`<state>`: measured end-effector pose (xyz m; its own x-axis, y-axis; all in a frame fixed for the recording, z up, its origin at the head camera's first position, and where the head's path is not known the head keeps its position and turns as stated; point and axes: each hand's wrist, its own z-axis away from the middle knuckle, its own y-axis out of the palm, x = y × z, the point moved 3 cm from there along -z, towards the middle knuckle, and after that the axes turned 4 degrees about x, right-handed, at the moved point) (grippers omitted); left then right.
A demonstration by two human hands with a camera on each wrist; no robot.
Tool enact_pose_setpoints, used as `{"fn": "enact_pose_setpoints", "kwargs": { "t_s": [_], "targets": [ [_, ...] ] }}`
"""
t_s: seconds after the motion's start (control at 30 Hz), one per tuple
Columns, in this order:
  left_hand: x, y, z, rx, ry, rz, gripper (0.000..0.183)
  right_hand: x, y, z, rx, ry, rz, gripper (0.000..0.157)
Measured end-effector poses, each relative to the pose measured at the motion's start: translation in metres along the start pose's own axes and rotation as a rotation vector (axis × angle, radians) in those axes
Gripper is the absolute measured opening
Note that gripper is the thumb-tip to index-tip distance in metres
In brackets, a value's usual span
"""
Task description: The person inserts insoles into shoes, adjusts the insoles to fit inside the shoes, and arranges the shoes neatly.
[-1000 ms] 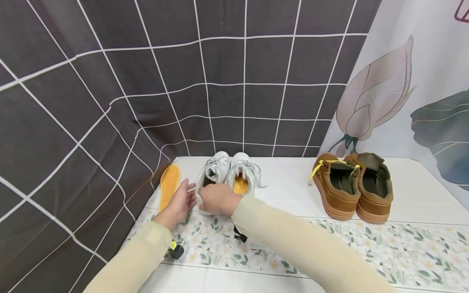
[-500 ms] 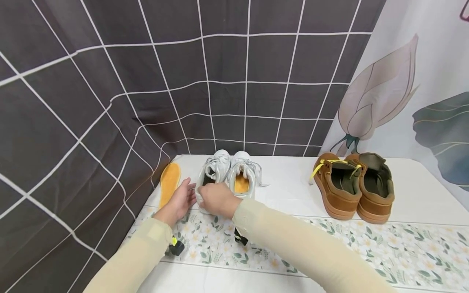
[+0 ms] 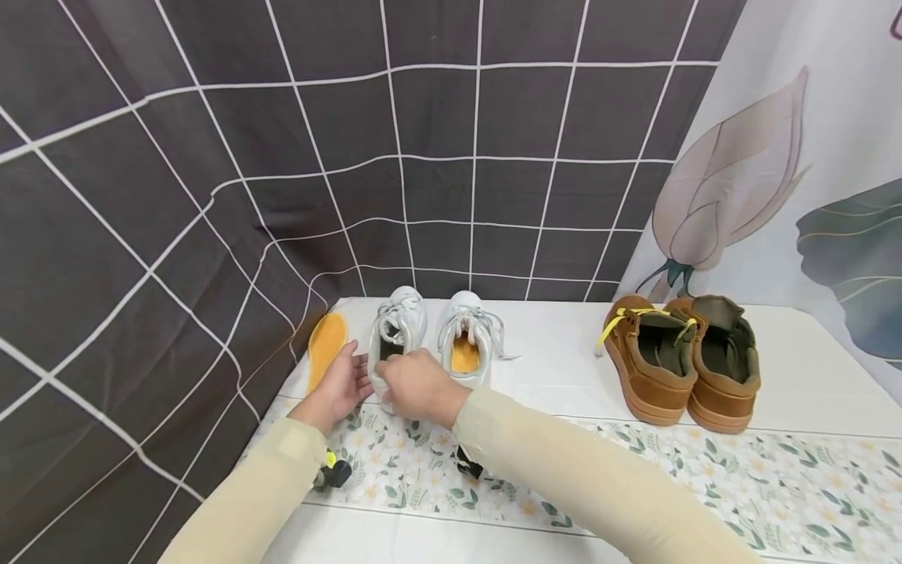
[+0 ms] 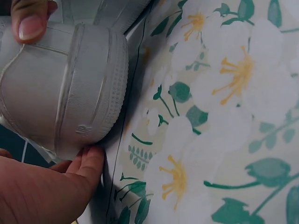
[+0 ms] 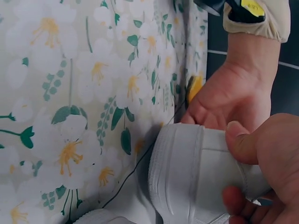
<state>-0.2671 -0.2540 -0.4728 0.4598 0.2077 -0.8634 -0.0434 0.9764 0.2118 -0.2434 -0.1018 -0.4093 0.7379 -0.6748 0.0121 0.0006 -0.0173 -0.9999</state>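
Note:
A white lace-up sneaker (image 3: pixel 405 309) stands with its heel toward me, and my right hand (image 3: pixel 417 384) grips the rim of its heel. The right wrist view shows the thumb (image 5: pixel 243 142) on the outside of the heel, with fingers going over the collar. On the sneaker's left side is my left hand (image 3: pixel 345 384), palm toward it and fingers relaxed. Its fingertips (image 4: pixel 93 156) lie right at the sole edge in the left wrist view. The matching sneaker (image 3: pixel 465 301) stands a little to the right, an orange insole (image 3: pixel 464 354) showing inside.
A loose orange insole (image 3: pixel 327 345) lies at the far left, partly behind my left hand. To the right stands a pair of brown shoes (image 3: pixel 655 392) with yellow laces. A dark checked curtain (image 3: pixel 437 188) borders the white and floral tabletop (image 3: pixel 550 360) at the back and left.
The gripped sneaker has shifted left, opening a gap between it and the other sneaker. My left hand has moved slightly left as well.

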Motion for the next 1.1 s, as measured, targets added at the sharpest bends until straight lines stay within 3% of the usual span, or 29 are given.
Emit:
{"fn": "enact_pose_setpoints", "kwargs": {
  "t_s": [0.23,0.5,0.6,0.8,0.93,1.1],
  "targets": [
    [-0.008,0.0,0.01,0.026,0.037,0.038,0.07,-0.001,-0.017,0.011,-0.068,-0.057,-0.06,0.028],
    [-0.033,0.007,0.035,0.082,0.188,0.139,0.022,-0.012,-0.048,0.026,-0.185,-0.129,-0.139,0.023],
    [-0.04,0.012,0.045,0.105,0.212,0.153,0.017,-0.014,-0.057,0.033,-0.212,-0.15,-0.138,0.025],
    [-0.048,0.028,0.061,0.134,0.264,0.136,0.03,-0.02,-0.072,0.051,-0.283,-0.198,-0.124,0.029],
    [-0.051,0.044,0.072,0.124,0.327,0.064,0.048,-0.028,-0.075,0.069,-0.344,-0.234,-0.094,0.031],
    [-0.051,0.064,0.082,0.172,0.375,-0.004,0.057,-0.037,-0.079,0.094,-0.392,-0.258,-0.088,0.03]
  ]
}}
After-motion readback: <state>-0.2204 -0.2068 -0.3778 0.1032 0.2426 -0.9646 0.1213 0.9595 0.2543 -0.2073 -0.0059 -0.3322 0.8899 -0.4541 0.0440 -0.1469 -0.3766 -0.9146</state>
